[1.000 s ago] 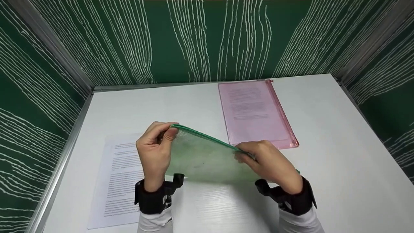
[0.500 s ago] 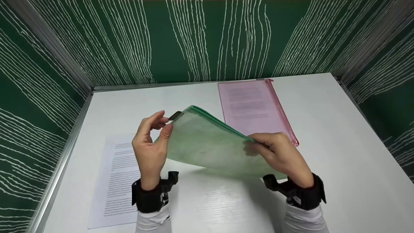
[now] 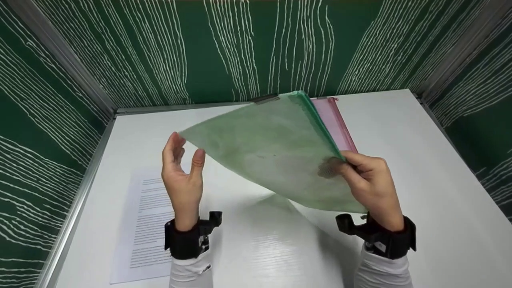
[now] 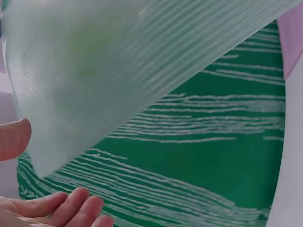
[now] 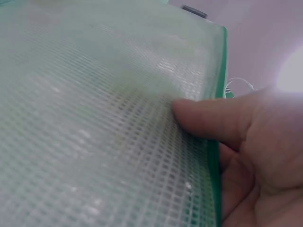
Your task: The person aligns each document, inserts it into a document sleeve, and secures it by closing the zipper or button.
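Note:
A translucent green mesh zipper pouch point(image 3: 264, 140) hangs tilted above the table. My right hand point(image 3: 374, 182) pinches its green zipper edge, thumb on the near face and fingers behind, as the right wrist view also shows on the pouch point(image 5: 94, 132). My left hand point(image 3: 182, 176) is spread with thumb and fingers apart, holding nothing. The pouch's left corner reaches close to its fingertips. In the left wrist view that corner of the pouch point(image 4: 85, 80) comes down between the thumb point(image 4: 14, 139) and the fingers point(image 4: 71, 208). A dark tab point(image 3: 265, 98) sits on the pouch's far edge.
A pink zipper pouch point(image 3: 340, 124) with a printed sheet inside lies at the back right, partly hidden by the green one. Printed paper point(image 3: 148, 232) lies on the white table point(image 3: 432, 208) at the left. Green walls point(image 3: 216, 48) with white lines enclose the table.
My left hand has let go of the zipper's end and opened. My right hand has moved right, swinging the green pouch round so its zipper edge now slants steeply at the right.

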Motion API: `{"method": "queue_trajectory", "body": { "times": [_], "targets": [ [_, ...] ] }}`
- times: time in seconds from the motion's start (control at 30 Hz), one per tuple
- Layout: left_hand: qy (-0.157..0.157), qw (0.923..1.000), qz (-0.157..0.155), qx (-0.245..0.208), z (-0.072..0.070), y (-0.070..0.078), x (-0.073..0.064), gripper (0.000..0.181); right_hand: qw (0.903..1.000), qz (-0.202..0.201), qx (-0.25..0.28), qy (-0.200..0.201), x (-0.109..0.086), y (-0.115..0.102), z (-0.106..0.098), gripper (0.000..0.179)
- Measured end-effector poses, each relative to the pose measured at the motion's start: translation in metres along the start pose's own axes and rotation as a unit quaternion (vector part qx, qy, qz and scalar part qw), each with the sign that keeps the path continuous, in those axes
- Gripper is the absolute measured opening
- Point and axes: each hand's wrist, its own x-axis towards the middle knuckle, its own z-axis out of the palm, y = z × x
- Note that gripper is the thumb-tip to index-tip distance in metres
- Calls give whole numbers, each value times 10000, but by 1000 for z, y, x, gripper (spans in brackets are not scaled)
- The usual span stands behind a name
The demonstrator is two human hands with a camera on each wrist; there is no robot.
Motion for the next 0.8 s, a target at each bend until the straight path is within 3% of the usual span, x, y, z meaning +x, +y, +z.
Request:
{"method": "queue_trajectory", "body": {
  "times": [0.13, 0.27, 0.47, 0.67, 0.8],
  "targets": [
    [-620, 9963, -409, -435, 4, -3, -1, 58, 9957, 591, 550, 461, 1, -2, 2, 9],
    [-1331, 9853, -672, -831, 8, -7, -1, 47, 9852, 1029, 1089, 828, 3, -1, 4, 13],
    [-2384, 9648, -881, -679, 8, -8, -2, 34, 9699, 1024, 2022, 884, 6, 6, 7, 22],
    [-2816, 9505, -1096, -729, 11, -7, -2, 31, 9573, 971, 2593, 831, 9, 13, 8, 27],
    [-2759, 9505, -1137, -870, 13, -5, -3, 27, 9478, 968, 2910, 877, 12, 18, 10, 26]
  ]
}}
